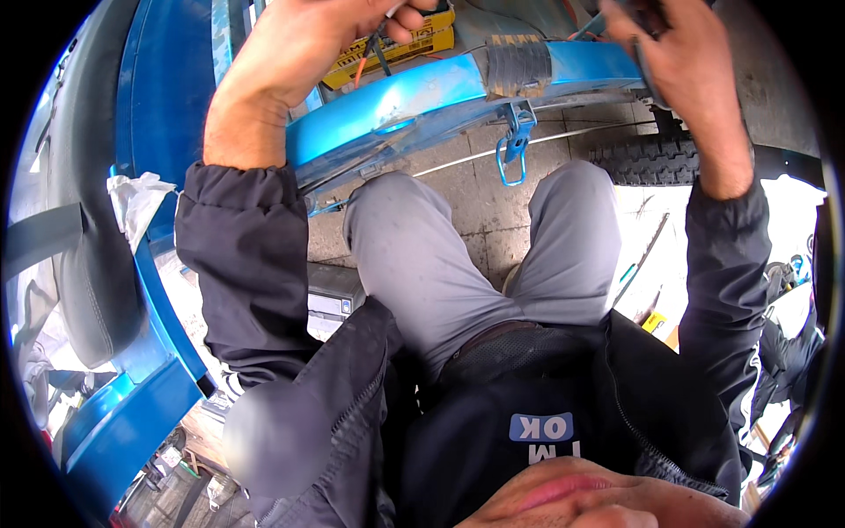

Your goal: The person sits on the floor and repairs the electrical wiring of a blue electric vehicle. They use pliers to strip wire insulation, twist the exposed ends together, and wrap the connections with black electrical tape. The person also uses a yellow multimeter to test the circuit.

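Note:
My left hand is raised at the top of the view, fingers pinched on thin wires, one orange and one dark, just above a blue metal vehicle panel. My right hand is at the top right, closed around a grey-blue tool handle beside the panel's end. A strip of dark tape wraps the panel between my hands. A blue metal latch hangs under the panel, above my knees.
A black ribbed tyre sits at right on a paved floor. Blue bodywork and a grey seat fill the left side. A white rag lies on the blue edge. A yellow box sits behind the panel.

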Demonstrator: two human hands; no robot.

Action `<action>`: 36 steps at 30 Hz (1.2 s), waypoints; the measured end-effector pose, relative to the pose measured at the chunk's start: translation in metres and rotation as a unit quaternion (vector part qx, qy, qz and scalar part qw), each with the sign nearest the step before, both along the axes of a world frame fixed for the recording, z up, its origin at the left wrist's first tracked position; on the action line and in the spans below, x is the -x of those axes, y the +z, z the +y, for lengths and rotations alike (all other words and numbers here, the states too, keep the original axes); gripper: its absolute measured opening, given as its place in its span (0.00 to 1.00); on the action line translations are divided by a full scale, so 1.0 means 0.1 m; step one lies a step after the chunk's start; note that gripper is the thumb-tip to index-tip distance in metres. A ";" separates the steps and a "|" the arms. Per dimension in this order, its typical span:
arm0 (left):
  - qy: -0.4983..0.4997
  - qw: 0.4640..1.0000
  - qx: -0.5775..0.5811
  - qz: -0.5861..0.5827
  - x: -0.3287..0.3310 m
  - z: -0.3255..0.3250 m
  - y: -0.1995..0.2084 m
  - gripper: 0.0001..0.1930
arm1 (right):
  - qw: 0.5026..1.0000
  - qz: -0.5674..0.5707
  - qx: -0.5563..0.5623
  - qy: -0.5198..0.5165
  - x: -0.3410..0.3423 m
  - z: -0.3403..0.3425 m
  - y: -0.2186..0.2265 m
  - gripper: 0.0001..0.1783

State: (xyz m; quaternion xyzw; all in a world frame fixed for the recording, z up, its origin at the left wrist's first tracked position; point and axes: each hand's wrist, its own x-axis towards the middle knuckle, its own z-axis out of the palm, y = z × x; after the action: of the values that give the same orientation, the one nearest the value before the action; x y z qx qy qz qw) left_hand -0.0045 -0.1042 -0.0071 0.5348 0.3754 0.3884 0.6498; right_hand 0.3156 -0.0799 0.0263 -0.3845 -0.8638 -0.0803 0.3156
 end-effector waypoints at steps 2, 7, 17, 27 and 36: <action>0.071 0.997 0.001 -0.007 0.09 0.10 -0.07 0.11 | 0.998 -0.017 0.050 0.043 0.16 0.04 0.00 0.22; 0.113 0.993 -0.018 0.010 0.02 0.12 -0.05 0.10 | 0.991 -0.004 0.102 0.083 0.50 -0.01 -0.18 0.23; 0.080 0.997 -0.023 -0.001 0.04 0.08 -0.08 0.09 | 0.993 -0.040 0.085 0.074 0.66 0.02 -0.29 0.28; 0.080 0.996 -0.020 -0.018 0.05 0.09 -0.10 0.08 | 0.992 -0.050 0.083 0.084 0.71 0.05 -0.24 0.27; 0.077 0.997 -0.015 -0.001 0.08 0.07 -0.11 0.07 | 0.989 -0.075 0.104 0.080 0.74 0.04 -0.16 0.30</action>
State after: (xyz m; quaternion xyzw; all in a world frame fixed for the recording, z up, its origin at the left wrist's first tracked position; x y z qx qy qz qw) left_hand -0.0125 -0.0971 -0.0176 0.5136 0.4092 0.4435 0.6100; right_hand 0.2420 -0.0761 0.0108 -0.3380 -0.9166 0.0068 0.2135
